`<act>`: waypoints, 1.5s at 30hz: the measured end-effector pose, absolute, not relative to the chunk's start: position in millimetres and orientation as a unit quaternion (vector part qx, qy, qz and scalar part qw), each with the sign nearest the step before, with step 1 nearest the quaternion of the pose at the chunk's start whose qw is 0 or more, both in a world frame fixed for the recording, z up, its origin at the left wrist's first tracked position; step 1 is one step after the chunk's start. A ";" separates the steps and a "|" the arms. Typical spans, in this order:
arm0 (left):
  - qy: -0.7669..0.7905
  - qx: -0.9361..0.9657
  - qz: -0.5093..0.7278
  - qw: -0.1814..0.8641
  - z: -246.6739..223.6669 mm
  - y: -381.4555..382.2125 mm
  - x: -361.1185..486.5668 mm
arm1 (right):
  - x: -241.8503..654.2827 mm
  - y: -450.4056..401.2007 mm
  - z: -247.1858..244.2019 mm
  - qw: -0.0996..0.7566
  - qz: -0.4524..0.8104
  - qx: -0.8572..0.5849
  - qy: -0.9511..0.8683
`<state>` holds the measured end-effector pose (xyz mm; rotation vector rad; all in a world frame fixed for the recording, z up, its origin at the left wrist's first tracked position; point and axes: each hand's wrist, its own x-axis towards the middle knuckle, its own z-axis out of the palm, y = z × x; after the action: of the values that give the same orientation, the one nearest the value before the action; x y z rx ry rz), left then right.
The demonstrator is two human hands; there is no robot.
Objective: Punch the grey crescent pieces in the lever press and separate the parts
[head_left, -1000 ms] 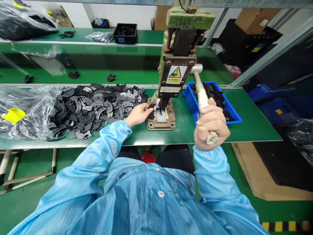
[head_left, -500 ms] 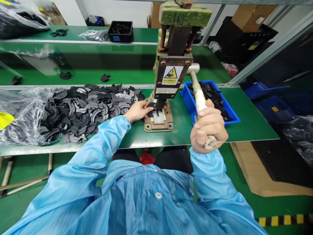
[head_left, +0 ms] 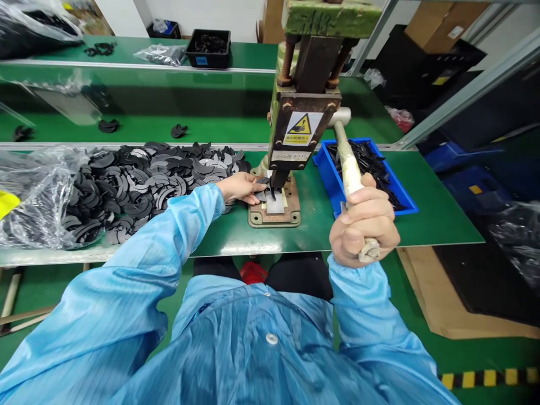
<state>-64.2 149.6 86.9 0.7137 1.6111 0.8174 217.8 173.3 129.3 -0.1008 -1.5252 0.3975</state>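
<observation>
A hand press (head_left: 304, 121) with a green top and a warning label stands in the middle of the bench. My right hand (head_left: 363, 228) is wrapped round its cream-coloured lever (head_left: 348, 160), to the right of the press. My left hand (head_left: 241, 188) pinches a dark curved plastic piece (head_left: 262, 194) at the left side of the press base (head_left: 275, 218), close under the ram (head_left: 280, 179). Another small black piece (head_left: 273, 194) shows below the ram. Left of my hand lies a wide pile of black crescent-shaped pieces (head_left: 156, 174).
A blue bin (head_left: 405, 209) with thin black parts stands right of the press. A clear plastic bag (head_left: 40, 197) lies at the left end of the bench. On the back shelf sits a black bin (head_left: 210, 59). A metal frame post (head_left: 464, 87) slants at right.
My left hand has tilted and spread a little, and the piece it holds has turned flatter. The view has shifted slightly. My right hand stays on the lever.
</observation>
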 end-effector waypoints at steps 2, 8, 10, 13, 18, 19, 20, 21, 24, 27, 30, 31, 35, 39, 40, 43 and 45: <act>0.683 0.283 0.347 0.577 86.0 149.6 -63.7 | 217.2 173.3 127.2 0.708 0.178 -0.048 -0.682; 0.653 0.272 0.423 0.566 77.0 140.0 -54.4 | 212.0 173.4 139.0 0.727 0.163 -0.029 -0.666; 0.647 0.270 0.452 0.552 74.8 134.6 -50.6 | 211.2 177.0 163.9 0.717 0.168 -0.017 -0.676; 0.629 0.265 0.484 0.548 76.0 120.5 -46.7 | 209.6 188.4 213.7 0.695 0.194 -0.018 -0.693; 0.587 0.314 0.530 0.526 96.3 71.4 -42.9 | 202.7 204.5 225.5 0.697 0.215 -0.079 -0.680; 0.576 0.324 0.539 0.521 102.6 59.1 -41.4 | 200.3 202.2 208.9 0.701 0.217 -0.110 -0.670; 0.567 0.333 0.547 0.518 109.0 47.1 -39.5 | 197.6 197.0 187.9 0.696 0.231 -0.131 -0.667; 0.560 0.340 0.552 0.516 115.2 35.8 -37.0 | 194.5 188.7 164.3 0.648 0.285 -0.148 -0.690; 0.552 0.354 0.557 0.509 128.6 10.4 -26.8 | 183.5 150.4 97.7 0.470 0.432 -0.166 -0.751; 0.550 0.368 0.548 0.512 131.1 -1.6 -14.3 | 171.2 111.3 61.3 0.429 0.471 -0.179 -0.750; 0.553 0.371 0.538 0.517 127.5 -6.3 -2.2 | 163.1 90.8 52.2 0.438 0.480 -0.215 -0.730; 0.556 0.369 0.535 0.518 126.6 -7.3 1.1 | 162.3 87.9 52.0 0.442 0.479 -0.225 -0.724; 0.565 0.366 0.517 0.528 127.2 -8.4 8.0 | 166.3 84.5 53.1 0.456 0.473 -0.240 -0.714; 0.551 0.355 0.491 0.574 128.0 -4.2 7.4 | 174.9 83.0 51.3 0.460 0.462 -0.245 -0.718; 0.549 0.354 0.486 0.580 127.9 -2.9 7.1 | 176.8 82.8 50.7 0.460 0.459 -0.245 -0.720; 0.562 0.365 0.483 0.563 128.6 -0.7 7.1 | 180.8 83.1 49.5 0.456 0.451 -0.243 -0.728; 0.575 0.376 0.485 0.541 130.8 -1.2 8.0 | 182.5 84.1 49.1 0.457 0.447 -0.241 -0.730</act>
<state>8.0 -1.2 130.8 0.8932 1.3660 1.1515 182.5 84.1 49.1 -0.5951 -1.7993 1.1024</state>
